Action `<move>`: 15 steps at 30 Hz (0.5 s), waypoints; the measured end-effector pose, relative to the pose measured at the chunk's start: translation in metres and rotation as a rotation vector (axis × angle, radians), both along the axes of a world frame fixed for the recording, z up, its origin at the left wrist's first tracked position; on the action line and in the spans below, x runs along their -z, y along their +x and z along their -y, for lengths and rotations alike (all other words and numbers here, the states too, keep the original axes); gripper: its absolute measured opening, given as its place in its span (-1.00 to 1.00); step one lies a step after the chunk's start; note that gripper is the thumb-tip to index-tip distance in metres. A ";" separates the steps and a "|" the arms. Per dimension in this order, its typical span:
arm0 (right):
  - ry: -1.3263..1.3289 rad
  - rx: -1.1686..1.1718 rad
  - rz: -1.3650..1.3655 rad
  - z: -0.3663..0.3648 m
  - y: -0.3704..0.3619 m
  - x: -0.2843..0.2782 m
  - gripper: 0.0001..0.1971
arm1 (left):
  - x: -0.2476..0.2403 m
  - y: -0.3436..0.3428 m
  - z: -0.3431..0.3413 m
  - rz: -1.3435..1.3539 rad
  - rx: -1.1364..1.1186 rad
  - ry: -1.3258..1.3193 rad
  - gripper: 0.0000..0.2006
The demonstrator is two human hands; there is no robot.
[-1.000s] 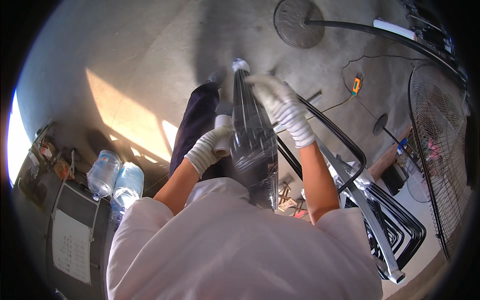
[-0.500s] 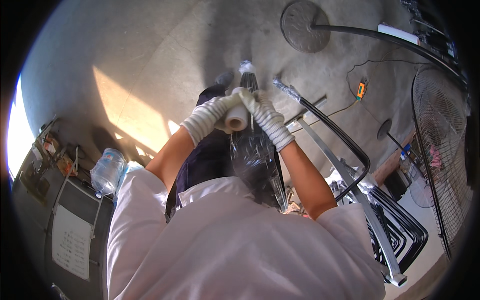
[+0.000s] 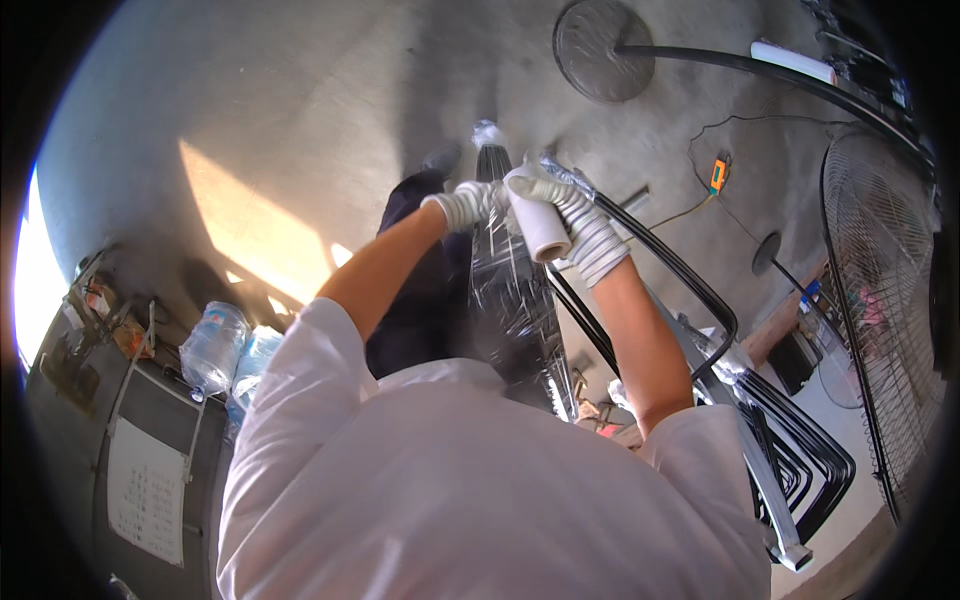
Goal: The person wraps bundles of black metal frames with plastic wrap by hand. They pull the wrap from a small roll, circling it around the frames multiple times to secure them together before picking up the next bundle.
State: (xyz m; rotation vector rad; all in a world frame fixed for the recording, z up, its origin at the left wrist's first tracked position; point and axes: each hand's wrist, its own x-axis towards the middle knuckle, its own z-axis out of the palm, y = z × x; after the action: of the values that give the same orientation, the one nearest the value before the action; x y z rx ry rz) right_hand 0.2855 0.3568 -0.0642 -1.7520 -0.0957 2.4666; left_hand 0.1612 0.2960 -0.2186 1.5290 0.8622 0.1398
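Observation:
A bundle of thin black tubes [image 3: 495,240] stretches away in front of me, wrapped in clear film and capped with crumpled film at its far end. My left hand [image 3: 467,205], in a white knit glove, is closed over the bundle, its fingertips partly hidden. Just right of it, my right hand [image 3: 572,215], also gloved, grips a roll of clear stretch film [image 3: 538,225]. The roll is tilted over the bundle's right side, its hollow near end showing.
At right stand bent black tubes [image 3: 680,265], a grey metal frame [image 3: 790,540] and a large wire fan guard [image 3: 880,300]. A round base [image 3: 603,52] with a curved black pole lies beyond. Plastic water bottles [image 3: 215,348] stand at left; an orange device [image 3: 719,175] sits on the floor.
The roll has moved right and tilted in my right hand. My left hand has come off the roll and now rests at the bundle.

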 end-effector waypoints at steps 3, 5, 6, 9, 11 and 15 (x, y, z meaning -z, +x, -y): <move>0.073 -0.073 0.040 -0.002 0.015 -0.002 -0.61 | -0.019 0.010 -0.014 -0.115 0.297 0.177 -0.75; 0.043 -0.085 -0.024 -0.001 0.021 0.003 -0.60 | -0.049 0.011 -0.031 -0.099 0.429 0.199 -0.71; 0.027 -0.093 -0.050 0.003 0.026 0.002 -0.59 | -0.040 0.009 -0.026 -0.010 0.340 0.138 -0.73; -0.018 -0.106 0.106 0.015 0.049 -0.003 -0.56 | -0.016 0.014 -0.010 0.113 0.102 0.035 -0.75; -0.158 0.001 0.030 0.049 0.077 0.012 -0.63 | -0.016 0.017 -0.015 0.142 0.056 0.017 -0.73; -0.202 0.113 0.117 0.106 0.072 0.012 -0.38 | -0.037 0.011 -0.012 0.241 -0.144 0.095 -0.75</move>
State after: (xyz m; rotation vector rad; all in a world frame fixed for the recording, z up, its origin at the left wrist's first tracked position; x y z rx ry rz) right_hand 0.3575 0.2507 -0.0765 -1.9209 0.2437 2.3645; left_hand 0.1727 0.3084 -0.1818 1.5013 0.7799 0.4668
